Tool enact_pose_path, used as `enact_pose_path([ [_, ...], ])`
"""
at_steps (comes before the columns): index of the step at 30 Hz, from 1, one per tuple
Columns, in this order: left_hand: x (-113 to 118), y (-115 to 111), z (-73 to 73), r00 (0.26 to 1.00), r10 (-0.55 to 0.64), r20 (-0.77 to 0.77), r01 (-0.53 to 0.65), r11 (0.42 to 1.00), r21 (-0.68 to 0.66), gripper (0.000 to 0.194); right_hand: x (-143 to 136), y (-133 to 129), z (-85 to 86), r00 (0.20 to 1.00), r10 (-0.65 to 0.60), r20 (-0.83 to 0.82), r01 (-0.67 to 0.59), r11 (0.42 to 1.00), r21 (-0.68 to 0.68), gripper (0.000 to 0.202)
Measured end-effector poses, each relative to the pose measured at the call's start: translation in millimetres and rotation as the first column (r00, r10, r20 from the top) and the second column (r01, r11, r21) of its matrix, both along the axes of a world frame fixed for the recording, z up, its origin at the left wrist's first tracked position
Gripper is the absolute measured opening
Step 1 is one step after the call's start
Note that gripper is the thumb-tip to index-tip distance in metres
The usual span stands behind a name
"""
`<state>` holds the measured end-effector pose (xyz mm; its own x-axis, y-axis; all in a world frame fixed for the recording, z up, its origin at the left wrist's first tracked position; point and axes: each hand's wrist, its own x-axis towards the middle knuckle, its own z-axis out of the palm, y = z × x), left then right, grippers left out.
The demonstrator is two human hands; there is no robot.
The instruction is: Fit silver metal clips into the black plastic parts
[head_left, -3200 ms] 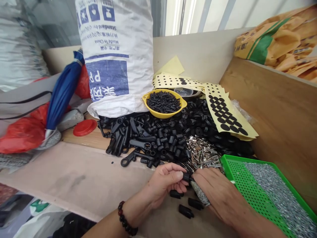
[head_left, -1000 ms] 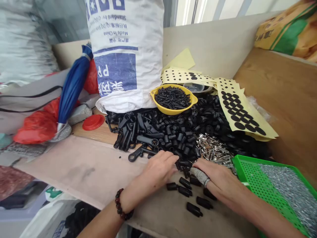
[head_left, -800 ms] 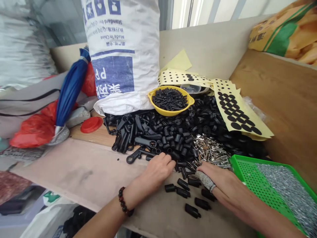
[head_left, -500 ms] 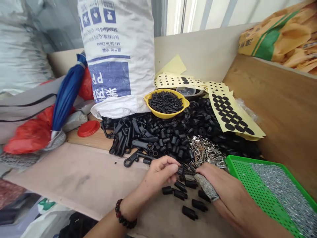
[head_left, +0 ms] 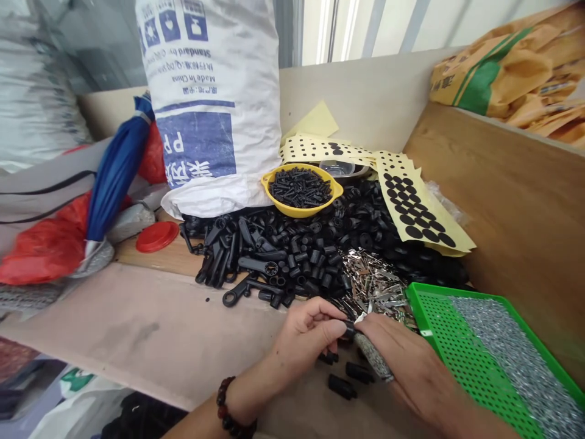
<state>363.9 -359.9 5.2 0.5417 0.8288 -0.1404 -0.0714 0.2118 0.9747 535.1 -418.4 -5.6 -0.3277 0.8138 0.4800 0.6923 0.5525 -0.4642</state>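
At left, a folded blue umbrella (head_left: 117, 174) and a round red lid (head_left: 156, 236). Centre, a yellow bowl (head_left: 299, 212) of black ribbed plugs (head_left: 299, 186); before it, the left hand (head_left: 304, 335), thumb and fingers pinching a black cylinder (head_left: 349, 330). The right hand (head_left: 406, 363), fingers curled, meets the cylinder's right end, its precise grip hidden. Right, a green perforated tray (head_left: 441, 338) bearing small metal pieces (head_left: 498, 347).

Left hand (head_left: 307, 334) holds black cylinder (head_left: 349, 330); right hand (head_left: 406, 363) beside.
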Motion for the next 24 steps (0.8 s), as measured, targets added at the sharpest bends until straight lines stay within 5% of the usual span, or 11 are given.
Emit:
enact_pose_path([
  [2,-3,-1,1.1,0.998,-0.006,-0.058,0.017,0.982,0.190,0.020,2,-4,-3.7,0.992,0.018,-0.129,-0.044,0.978,-0.205,0.025],
  [5,-7,0,2.8,0.989,-0.014,-0.148,0.087,0.860,0.502,0.015,7,-11,-17.4,0.968,-0.068,-0.243,-0.037,0.914,-0.404,0.030],
  [8,-11,1,2.6,0.986,-0.058,-0.154,0.141,0.782,0.607,0.018,10,-14,-30.5,0.946,-0.157,-0.285,-0.021,0.845,-0.535,0.037],
  [10,-11,1,1.2,0.989,-0.076,-0.125,0.131,0.839,0.528,0.020,7,-12,-29.0,0.944,-0.154,-0.292,-0.042,0.822,-0.568,0.037],
  [14,-5,1,-3.4,0.999,-0.037,-0.007,0.038,0.993,0.114,0.033,-5,-7,-5.7,0.957,-0.053,-0.285,-0.072,0.909,-0.410,0.028],
  [20,1,0,-7.4,0.997,0.012,0.082,-0.002,0.994,-0.113,0.041,-11,-3,-5.3,0.991,-0.013,-0.131,0.000,0.996,-0.094,0.023],
  [24,-2,-2,-5.2,0.999,-0.009,0.051,0.012,0.999,-0.048,0.036,-8,-5,-11.0,0.985,0.006,-0.171,-0.031,0.989,-0.147,0.021],
])
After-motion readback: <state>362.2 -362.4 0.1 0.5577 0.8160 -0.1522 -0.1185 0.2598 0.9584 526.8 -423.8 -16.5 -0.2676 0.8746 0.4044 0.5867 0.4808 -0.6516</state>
